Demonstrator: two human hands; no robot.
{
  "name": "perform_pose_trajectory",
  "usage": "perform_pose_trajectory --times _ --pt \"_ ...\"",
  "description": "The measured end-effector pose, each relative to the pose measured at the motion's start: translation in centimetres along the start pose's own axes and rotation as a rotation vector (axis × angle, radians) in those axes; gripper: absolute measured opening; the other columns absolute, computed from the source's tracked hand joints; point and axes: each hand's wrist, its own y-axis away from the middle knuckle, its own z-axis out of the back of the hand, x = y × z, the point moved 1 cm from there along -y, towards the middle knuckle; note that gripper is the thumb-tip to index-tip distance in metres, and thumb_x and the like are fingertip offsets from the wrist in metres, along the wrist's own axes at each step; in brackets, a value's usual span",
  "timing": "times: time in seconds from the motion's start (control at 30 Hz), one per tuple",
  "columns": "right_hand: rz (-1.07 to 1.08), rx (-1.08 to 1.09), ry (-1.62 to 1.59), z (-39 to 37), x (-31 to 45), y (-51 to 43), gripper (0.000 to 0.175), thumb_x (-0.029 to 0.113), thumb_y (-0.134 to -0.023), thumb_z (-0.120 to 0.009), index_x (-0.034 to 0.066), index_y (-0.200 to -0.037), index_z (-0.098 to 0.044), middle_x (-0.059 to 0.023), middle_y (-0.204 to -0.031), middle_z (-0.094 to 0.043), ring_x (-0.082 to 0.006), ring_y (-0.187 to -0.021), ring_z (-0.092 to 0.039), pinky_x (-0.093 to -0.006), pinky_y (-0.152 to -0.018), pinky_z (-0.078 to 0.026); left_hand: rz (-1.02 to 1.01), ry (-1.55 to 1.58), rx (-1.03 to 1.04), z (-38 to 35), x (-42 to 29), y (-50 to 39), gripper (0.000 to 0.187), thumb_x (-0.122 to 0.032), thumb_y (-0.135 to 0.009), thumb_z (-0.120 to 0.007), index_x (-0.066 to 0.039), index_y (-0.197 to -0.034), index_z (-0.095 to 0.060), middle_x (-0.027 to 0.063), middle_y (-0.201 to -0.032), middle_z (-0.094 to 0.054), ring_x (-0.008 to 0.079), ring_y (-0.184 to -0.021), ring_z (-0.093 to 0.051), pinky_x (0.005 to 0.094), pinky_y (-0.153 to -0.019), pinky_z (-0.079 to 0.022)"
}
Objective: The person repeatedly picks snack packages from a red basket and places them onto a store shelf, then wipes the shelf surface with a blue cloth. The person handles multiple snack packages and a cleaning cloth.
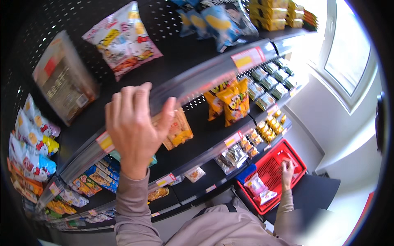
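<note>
My left hand [134, 123] is raised in front of the upper shelf's edge, empty, with the thumb apart from the fingers. Just beyond it a white and pink snack bag [124, 41] lies on the upper shelf. To its left a clear-fronted brown snack pack [66, 81] stands tilted. Low at the right, my right hand [287, 167] is over the red plastic shopping basket [261, 212], its fingers bent; whether it holds anything is too small to tell. Inside the basket are pink and white snack packs [260, 189] and a dark blue item [247, 172] at the corner.
On the shelf below are orange snack bags [235, 103] and an orange pack [178, 129] partly behind my left hand. Blue snack bags [215, 23] and yellow packs [271, 15] stand at the top. Character-print bags [32, 150] fill the left side. A window [347, 49] is at the right.
</note>
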Motion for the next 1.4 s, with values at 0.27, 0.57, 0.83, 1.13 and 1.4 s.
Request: perform_pose_trajectory --times 0.27,0.57,0.83,1.13,1.4 --pt "0.938 0.183 -0.066 -9.6 46.9 -0.2 0.019 0.005 -0.105 -0.062 0.0012 -0.123 -0.069 -0.0090 -0.113 -0.073 -0.0160 -0.102 -0.069 -0.0317 -0.092 -0.055 0.039 0.072 0.022 -0.2 0.1 0.4 0.045 -0.047 -0.092 -0.073 -0.004 -0.107 -0.071 0.0069 -0.092 -0.058 0.0249 -0.085 -0.057 0.0395 -0.071 -0.043" --pt "1.838 0.126 0.311 -27.8 68.0 -1.2 0.042 0.012 -0.107 -0.057 0.0122 -0.149 -0.056 -0.0162 -0.135 -0.066 -0.0347 -0.122 -0.063 -0.0457 -0.106 -0.051 0.060 0.113 -0.030 -0.4 0.5 0.6 0.047 -0.050 -0.095 -0.072 -0.004 -0.104 -0.071 0.0086 -0.090 -0.059 0.0232 -0.087 -0.057 0.0380 -0.074 -0.043" --pt "1.692 0.156 0.594 -33.9 72.5 -1.8 0.029 0.023 -0.105 -0.066 0.0112 -0.131 -0.070 -0.0155 -0.125 -0.073 -0.0336 -0.119 -0.068 -0.0446 -0.103 -0.055 0.063 0.090 -0.029 -0.3 0.8 1.0 0.045 -0.050 -0.096 -0.071 -0.005 -0.100 -0.070 0.0085 -0.089 -0.058 0.0234 -0.088 -0.058 0.0385 -0.074 -0.044" --pt "1.380 -0.027 0.415 -17.7 70.1 -3.1 0.021 0.016 -0.100 -0.064 -0.0042 -0.098 -0.070 -0.0195 -0.092 -0.070 -0.0284 -0.084 -0.069 -0.0401 -0.076 -0.055 0.034 0.054 -0.022 -0.1 0.6 0.3 0.045 -0.052 -0.099 -0.065 -0.007 -0.102 -0.069 0.0076 -0.092 -0.059 0.0235 -0.087 -0.058 0.0384 -0.073 -0.044" --pt "0.972 -0.012 0.276 0.8 53.5 3.6 0.024 0.023 -0.104 -0.065 0.0002 -0.105 -0.074 -0.0094 -0.094 -0.075 -0.0157 -0.090 -0.073 -0.0289 -0.075 -0.057 0.018 -0.008 -0.002 -0.5 0.3 0.9 0.044 -0.053 -0.101 -0.064 -0.011 -0.113 -0.071 0.0054 -0.102 -0.065 0.0261 -0.098 -0.065 0.0401 -0.081 -0.051"
